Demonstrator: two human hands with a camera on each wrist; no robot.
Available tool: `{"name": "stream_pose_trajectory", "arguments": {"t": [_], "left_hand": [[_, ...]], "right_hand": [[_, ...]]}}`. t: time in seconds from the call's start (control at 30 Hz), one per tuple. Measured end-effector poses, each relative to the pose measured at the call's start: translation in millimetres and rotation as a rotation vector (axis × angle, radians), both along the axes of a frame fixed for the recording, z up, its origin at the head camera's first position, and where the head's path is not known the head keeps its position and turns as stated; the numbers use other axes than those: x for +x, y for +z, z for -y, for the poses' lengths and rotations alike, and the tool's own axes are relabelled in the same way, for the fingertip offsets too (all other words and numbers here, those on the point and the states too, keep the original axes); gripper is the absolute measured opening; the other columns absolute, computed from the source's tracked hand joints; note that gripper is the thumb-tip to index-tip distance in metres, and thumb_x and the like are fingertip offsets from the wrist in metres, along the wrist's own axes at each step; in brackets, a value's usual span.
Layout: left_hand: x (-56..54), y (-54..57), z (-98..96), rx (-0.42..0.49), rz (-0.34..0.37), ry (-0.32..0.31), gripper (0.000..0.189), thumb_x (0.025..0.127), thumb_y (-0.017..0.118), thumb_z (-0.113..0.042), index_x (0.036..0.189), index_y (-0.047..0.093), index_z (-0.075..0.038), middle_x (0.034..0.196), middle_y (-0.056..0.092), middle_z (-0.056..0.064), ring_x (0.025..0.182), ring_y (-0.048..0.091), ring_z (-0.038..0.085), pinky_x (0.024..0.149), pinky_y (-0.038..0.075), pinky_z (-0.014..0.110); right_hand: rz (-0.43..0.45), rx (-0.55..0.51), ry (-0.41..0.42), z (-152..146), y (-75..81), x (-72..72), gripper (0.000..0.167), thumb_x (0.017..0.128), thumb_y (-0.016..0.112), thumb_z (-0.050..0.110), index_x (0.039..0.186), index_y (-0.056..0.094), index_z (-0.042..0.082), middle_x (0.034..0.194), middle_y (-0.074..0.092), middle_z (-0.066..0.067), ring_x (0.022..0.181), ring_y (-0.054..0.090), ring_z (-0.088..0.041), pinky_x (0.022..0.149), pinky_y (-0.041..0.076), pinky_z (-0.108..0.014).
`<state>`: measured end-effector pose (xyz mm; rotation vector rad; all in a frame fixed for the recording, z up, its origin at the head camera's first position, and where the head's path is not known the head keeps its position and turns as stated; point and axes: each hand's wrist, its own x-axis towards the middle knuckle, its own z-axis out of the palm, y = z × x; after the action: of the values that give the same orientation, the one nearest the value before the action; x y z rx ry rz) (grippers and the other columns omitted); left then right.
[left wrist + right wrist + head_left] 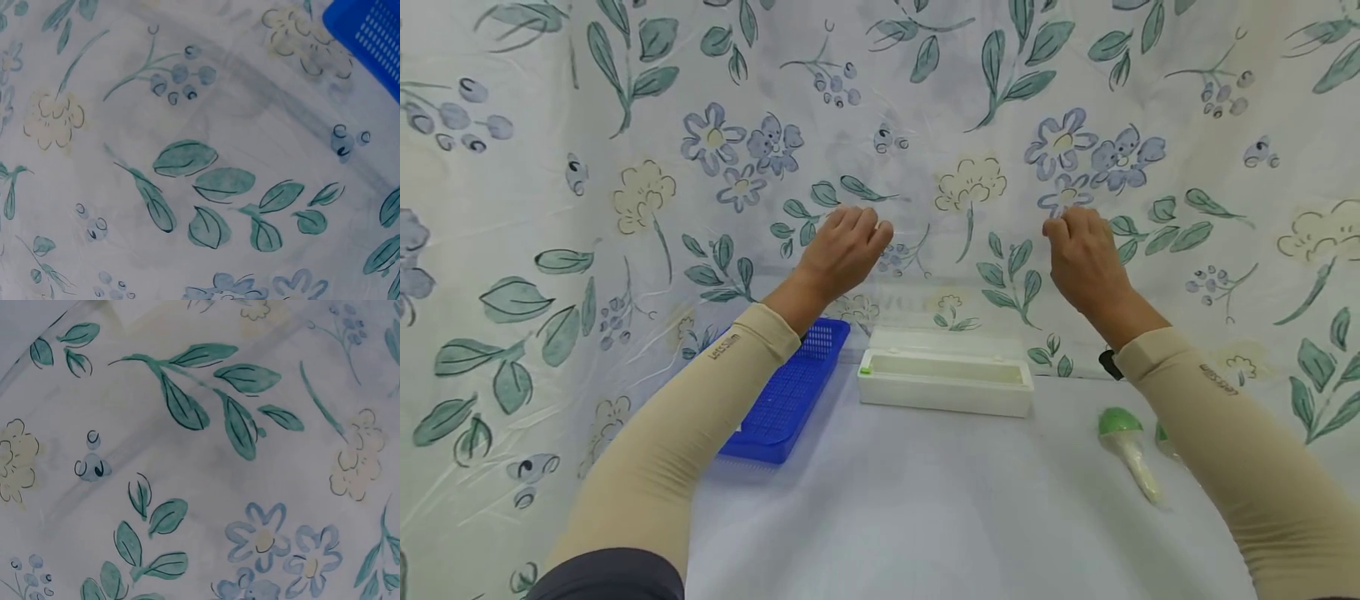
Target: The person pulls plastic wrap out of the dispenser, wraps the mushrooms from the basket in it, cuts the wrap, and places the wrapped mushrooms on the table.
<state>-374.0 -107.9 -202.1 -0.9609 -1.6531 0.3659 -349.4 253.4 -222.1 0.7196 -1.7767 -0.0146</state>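
Note:
Both hands are raised in front of the flowered cloth, fingers curled in, with nothing seen in either. In the head view my left hand (848, 250) is above the blue plastic basket (775, 412), and that forearm covers part of the basket. My right hand (1088, 258) is up to the right of a long white box (943, 398), whose lid (947, 340) stands open at the back. Below the right forearm lies a utensil with a rounded green head and pale handle (1131, 454). A second green-headed one (1165, 440) is mostly hidden by the sleeve.
A white table (925, 500) carries the box, basket and utensils. Behind it and along the left hangs a cloth (917, 100) with leaves and flowers. Both wrist views show mostly this cloth; a basket corner (369, 37) enters the left one.

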Motion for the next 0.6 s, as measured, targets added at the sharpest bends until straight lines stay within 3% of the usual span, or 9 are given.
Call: {"name": "stream_pose_trajectory", "arguments": {"t": [0.2, 0.4, 0.6], "left_hand": [[20.5, -5.6, 9.0, -0.003, 0.049, -0.086, 0.002, 0.1, 0.046, 0.001, 0.1, 0.044, -0.001, 0.079, 0.044, 0.012, 0.066, 0.041, 0.026, 0.06, 0.038, 0.037], [42.4, -17.8, 14.8, 0.014, 0.076, -0.149, 0.006, 0.102, 0.039, 0.001, 0.1, 0.044, 0.001, 0.078, 0.042, 0.013, 0.062, 0.04, 0.026, 0.057, 0.036, 0.037], [74.1, -30.5, 14.6, 0.005, 0.081, -0.212, 0.012, 0.102, 0.035, 0.002, 0.103, 0.047, 0.003, 0.083, 0.048, 0.014, 0.068, 0.048, 0.027, 0.058, 0.043, 0.036]], "right_hand": [[-0.059, 0.033, 0.068, 2.1, -6.5, 16.7, 0.018, 0.088, 0.044, -0.017, 0.098, 0.045, -0.003, 0.083, 0.041, -0.02, 0.064, 0.037, -0.035, 0.054, 0.03, -0.043], [-0.039, 0.04, 0.113, 5.5, -17.0, 37.2, 0.022, 0.086, 0.043, -0.019, 0.1, 0.044, -0.003, 0.084, 0.04, -0.019, 0.067, 0.036, -0.034, 0.057, 0.03, -0.043], [-0.031, 0.066, 0.125, -0.9, -21.4, 61.9, 0.016, 0.092, 0.041, -0.015, 0.1, 0.044, -0.002, 0.087, 0.041, -0.02, 0.072, 0.039, -0.037, 0.06, 0.032, -0.045]]}}
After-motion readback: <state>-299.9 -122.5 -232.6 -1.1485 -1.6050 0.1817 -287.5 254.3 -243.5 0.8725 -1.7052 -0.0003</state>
